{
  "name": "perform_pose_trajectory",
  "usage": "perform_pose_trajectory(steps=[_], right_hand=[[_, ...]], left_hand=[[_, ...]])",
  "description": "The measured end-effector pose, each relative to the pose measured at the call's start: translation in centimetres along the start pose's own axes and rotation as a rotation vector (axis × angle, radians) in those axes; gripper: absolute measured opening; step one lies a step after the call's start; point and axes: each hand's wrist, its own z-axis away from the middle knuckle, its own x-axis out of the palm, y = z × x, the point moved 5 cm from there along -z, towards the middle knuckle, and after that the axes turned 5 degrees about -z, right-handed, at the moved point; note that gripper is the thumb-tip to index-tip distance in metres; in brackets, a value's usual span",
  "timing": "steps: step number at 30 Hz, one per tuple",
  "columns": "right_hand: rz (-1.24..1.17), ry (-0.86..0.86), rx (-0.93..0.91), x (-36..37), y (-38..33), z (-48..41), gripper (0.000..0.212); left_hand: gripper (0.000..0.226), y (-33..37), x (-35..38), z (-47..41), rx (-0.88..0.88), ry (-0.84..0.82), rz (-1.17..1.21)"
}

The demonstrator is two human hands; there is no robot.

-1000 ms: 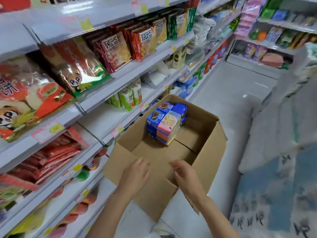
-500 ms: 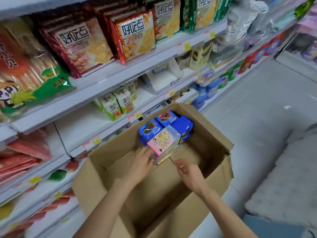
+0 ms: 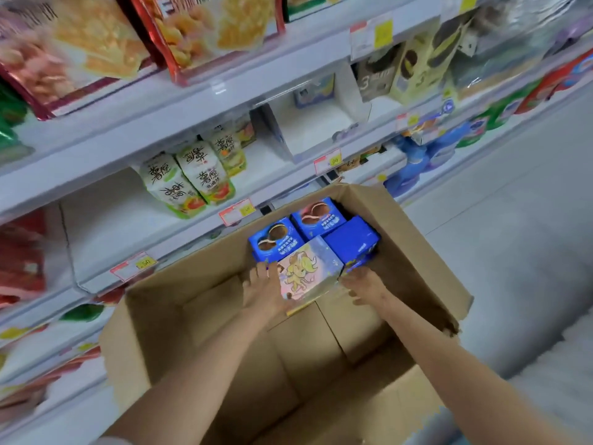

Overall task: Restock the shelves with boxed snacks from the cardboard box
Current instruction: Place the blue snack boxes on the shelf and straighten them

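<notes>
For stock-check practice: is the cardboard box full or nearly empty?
Nearly empty: the cardboard box holds only one cluster of snack boxes at its far end.

Green-and-white pouches (image 3: 189, 178) stand upright in a tight cluster. Above them and to their left hang large red-edged snack bags (image 3: 205, 33) printed with yellow crisps. Just right of the pouches sits a white open-fronted display tray (image 3: 349, 101). Further right and higher are pale yellow cartons (image 3: 414, 65) showing dark round cakes. A pink-and-yellow price tag (image 3: 236, 211) hangs just below the pouches, and another (image 3: 133, 266) sits lower to their left. Red packets (image 3: 19, 252) lie blurred far left of the pouches. Blue packets (image 3: 420, 159) lie well to their right, and beyond those is grey tiled floor (image 3: 513, 220).
</notes>
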Motion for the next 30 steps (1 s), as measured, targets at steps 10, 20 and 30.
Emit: perform_pose_trajectory(steps=[10,20,30], right_hand=[[-0.800,-0.139,0.202,6.4,2.2,-1.5,0.016],[-0.809,-0.095,0.071,6.8,2.8,0.7,0.034],[-0.884,0.092,0.270,8.0,1.4,-0.4,0.014]], left_hand=[[0.112,1.4,2.8,-2.7,-0.061,0.057,0.072],[0.075,-0.1,5.5,1.8,-0.026,-0.104,0.451],[0.031,-8.3,3.5,6.1,-0.266,0.149,0.557]])
